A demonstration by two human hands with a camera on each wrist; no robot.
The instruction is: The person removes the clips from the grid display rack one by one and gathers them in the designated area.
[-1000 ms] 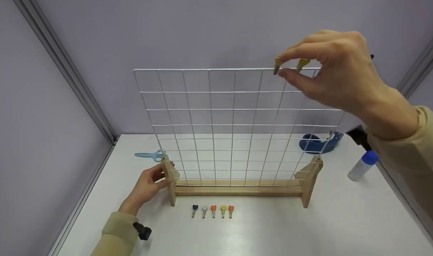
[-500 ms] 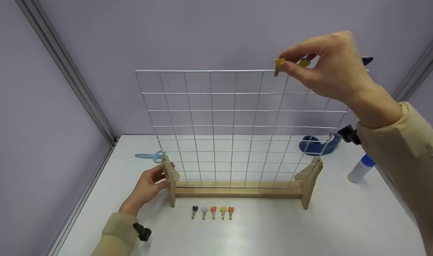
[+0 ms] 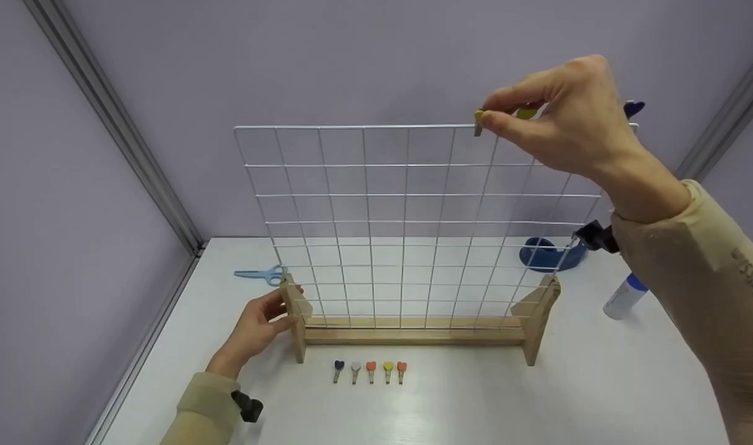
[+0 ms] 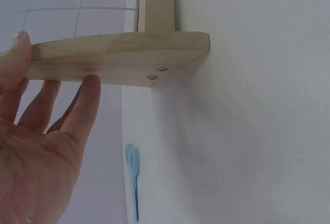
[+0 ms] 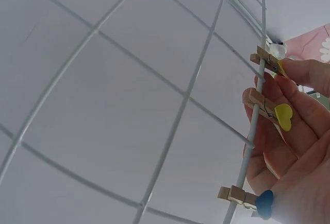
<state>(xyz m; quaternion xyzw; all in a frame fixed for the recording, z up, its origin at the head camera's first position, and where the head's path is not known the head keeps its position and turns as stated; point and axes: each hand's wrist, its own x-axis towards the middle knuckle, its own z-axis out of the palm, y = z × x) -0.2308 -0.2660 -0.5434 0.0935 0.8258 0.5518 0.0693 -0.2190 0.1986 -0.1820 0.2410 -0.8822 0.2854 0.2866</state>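
My right hand [image 3: 568,117] pinches a small wooden clothespin [image 5: 269,59] with a yellow heart at the top wire of the white grid rack [image 3: 407,165]. The right wrist view shows this clothespin's jaws around the wire. Beside it, a second yellow-heart clothespin [image 5: 268,112] and a blue-heart clothespin [image 5: 242,198] are clipped to the same wire. My left hand [image 3: 256,327] grips the left side panel of the wooden stand [image 4: 118,54], thumb on the front edge and fingers against the outer face. Several heart clothespins [image 3: 371,372] lie in a row before the stand.
Light blue scissors [image 3: 260,274] lie behind the stand's left end. A blue tape dispenser [image 3: 546,256] stands behind its right end, partly seen through the grid. A white bottle with a blue cap [image 3: 625,298] is near my right sleeve. A wall rises behind the table.
My right hand and forearm have shifted slightly left, and the blue-heart clothespin shows more behind the hand. The pinched clothespin stays at the top wire. My left hand has kept its place.
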